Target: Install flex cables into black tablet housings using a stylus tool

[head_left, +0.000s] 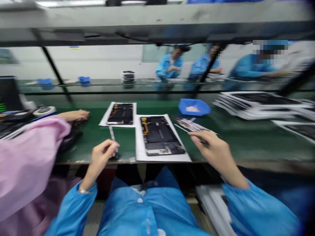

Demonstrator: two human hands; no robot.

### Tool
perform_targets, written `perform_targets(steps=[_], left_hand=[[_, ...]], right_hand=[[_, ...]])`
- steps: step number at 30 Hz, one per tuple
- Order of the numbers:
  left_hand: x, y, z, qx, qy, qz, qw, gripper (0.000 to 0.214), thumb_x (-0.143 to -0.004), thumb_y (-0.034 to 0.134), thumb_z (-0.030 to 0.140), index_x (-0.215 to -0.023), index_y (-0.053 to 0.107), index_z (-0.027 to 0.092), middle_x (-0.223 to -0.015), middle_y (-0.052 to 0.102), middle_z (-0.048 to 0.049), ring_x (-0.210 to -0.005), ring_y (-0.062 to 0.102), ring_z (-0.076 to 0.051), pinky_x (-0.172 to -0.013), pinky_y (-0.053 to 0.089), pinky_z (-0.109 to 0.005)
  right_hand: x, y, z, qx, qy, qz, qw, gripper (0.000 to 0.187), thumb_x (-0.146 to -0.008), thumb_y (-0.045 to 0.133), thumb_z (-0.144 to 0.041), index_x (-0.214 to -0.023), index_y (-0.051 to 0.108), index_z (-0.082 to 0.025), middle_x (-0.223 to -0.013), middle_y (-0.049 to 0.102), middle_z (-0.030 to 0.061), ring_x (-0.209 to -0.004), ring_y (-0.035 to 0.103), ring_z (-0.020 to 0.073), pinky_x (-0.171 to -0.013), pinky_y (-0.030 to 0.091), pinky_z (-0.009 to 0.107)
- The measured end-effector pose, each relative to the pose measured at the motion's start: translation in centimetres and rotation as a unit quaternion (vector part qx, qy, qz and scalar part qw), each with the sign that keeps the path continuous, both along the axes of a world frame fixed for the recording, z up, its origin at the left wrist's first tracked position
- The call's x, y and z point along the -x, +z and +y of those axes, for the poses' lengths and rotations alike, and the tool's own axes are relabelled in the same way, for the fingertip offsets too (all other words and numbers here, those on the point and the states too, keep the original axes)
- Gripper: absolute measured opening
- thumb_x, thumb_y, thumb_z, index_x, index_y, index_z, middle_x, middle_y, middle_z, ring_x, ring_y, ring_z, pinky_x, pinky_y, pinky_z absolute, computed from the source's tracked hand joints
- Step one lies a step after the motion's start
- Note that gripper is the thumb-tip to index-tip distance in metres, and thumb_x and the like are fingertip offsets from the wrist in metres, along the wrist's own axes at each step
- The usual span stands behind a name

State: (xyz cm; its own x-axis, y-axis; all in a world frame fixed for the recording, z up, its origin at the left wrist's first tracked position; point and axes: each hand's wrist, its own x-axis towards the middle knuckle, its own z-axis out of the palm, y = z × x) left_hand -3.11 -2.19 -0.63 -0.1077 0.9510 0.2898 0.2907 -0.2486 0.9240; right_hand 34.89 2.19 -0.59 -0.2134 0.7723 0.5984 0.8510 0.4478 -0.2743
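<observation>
My left hand (103,153) is closed around a slim tool (112,136) that points up and away, near the front edge of the green bench. My right hand (211,145) pinches a thin strip or bundle of small parts (189,124), held just right of an opened device (159,135) lying on a white sheet (140,147) in front of me. A second opened device (121,113) on its own sheet lies farther back to the left.
A blue tray (194,107) sits behind the devices. Stacks of white-framed panels (261,105) fill the right side. A co-worker's pink sleeve (27,157) and hand (76,115) reach in at left. Several people in blue coats work across the line.
</observation>
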Motion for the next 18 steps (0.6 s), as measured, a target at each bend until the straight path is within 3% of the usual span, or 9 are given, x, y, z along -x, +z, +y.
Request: perform_targets(steps=[2, 5, 12, 18], left_hand=[[0.4, 0.0, 0.6, 0.0, 0.009, 0.032, 0.999, 0.026, -0.082, 0.065, 0.042, -0.079, 0.068, 0.016, -0.064, 0.06, 0.0009, -0.055, 0.052, -0.011, -0.054, 0.041, -0.021], [0.7, -0.2, 1.1, 0.0, 0.007, 0.048, 0.999, 0.029, -0.081, 0.067, 0.046, -0.079, 0.069, 0.017, -0.065, 0.061, 0.0001, -0.057, 0.053, -0.013, -0.056, 0.043, -0.022], [0.9, -0.6, 0.6, -0.007, 0.016, 0.049, 0.999, 0.031, -0.083, 0.068, 0.05, -0.081, 0.069, 0.019, -0.067, 0.06, 0.0007, -0.061, 0.053, -0.012, -0.06, 0.045, -0.02], [1.1, -0.7, 0.5, -0.017, 0.02, 0.056, 0.998, 0.033, -0.084, 0.067, 0.051, -0.08, 0.069, 0.019, -0.069, 0.061, 0.0001, -0.062, 0.054, -0.013, -0.06, 0.046, -0.021]], right_hand=[[-2.3, 0.6, 2.6, 0.083, -0.083, -0.1, 0.988, 0.028, -0.093, 0.044, -0.019, -0.1, 0.07, -0.021, -0.101, 0.071, 0.0118, -0.097, 0.063, 0.0283, -0.082, 0.049, 0.038], [-4.9, 1.1, 6.8, 0.148, -0.111, -0.156, 0.97, 0.02, -0.09, 0.055, -0.02, -0.096, 0.073, -0.017, -0.091, 0.072, 0.0116, -0.09, 0.062, 0.0275, -0.077, 0.046, 0.034], [-5.2, 1.5, 12.3, 0.204, -0.079, -0.222, 0.95, 0.037, -0.09, 0.063, -0.044, -0.106, 0.071, -0.011, -0.101, 0.069, 0.0169, -0.1, 0.059, 0.0309, -0.076, 0.041, 0.031], [-4.3, 2.0, 14.2, 0.28, -0.044, -0.241, 0.928, 0.025, -0.094, 0.063, -0.034, -0.106, 0.068, -0.013, -0.092, 0.07, 0.0074, -0.083, 0.065, 0.02, -0.076, 0.048, 0.031]])
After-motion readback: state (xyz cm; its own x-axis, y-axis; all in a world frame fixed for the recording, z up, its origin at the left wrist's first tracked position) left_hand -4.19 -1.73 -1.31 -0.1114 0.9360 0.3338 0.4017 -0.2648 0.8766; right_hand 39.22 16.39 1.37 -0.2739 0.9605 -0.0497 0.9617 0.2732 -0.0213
